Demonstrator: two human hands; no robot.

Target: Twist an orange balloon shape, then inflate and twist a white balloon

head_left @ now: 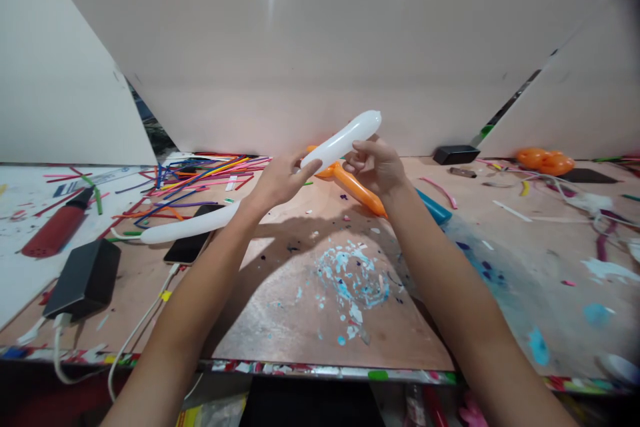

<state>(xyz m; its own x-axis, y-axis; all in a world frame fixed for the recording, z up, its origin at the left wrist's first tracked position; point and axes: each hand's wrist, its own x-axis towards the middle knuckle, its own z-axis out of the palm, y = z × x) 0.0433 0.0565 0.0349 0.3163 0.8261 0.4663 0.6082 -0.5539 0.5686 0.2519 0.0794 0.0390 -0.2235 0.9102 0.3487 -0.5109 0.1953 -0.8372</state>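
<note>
A long white balloon [345,139], inflated, slants across in front of me above the table. My left hand [287,180] is wrapped round it near the middle, thumb on top. Its other stretch runs out behind my left forearm to the lower left, over a phone [193,240]. My right hand [377,163] has its fingers curled at the underside of the balloon's upper end, the index fingertip touching it. Behind my right hand lies an orange balloon [357,190], partly hidden. A blue balloon piece [433,207] shows beyond my right forearm.
Loose uninflated balloons [200,177] lie at the back left. A red hand pump [57,223] and a black box [83,280] with a cable stand left. Paint flakes [355,280] dot the table [280,327]. Orange balloon bubbles [545,161] and a small black box [456,155] sit right, before white panels [310,47].
</note>
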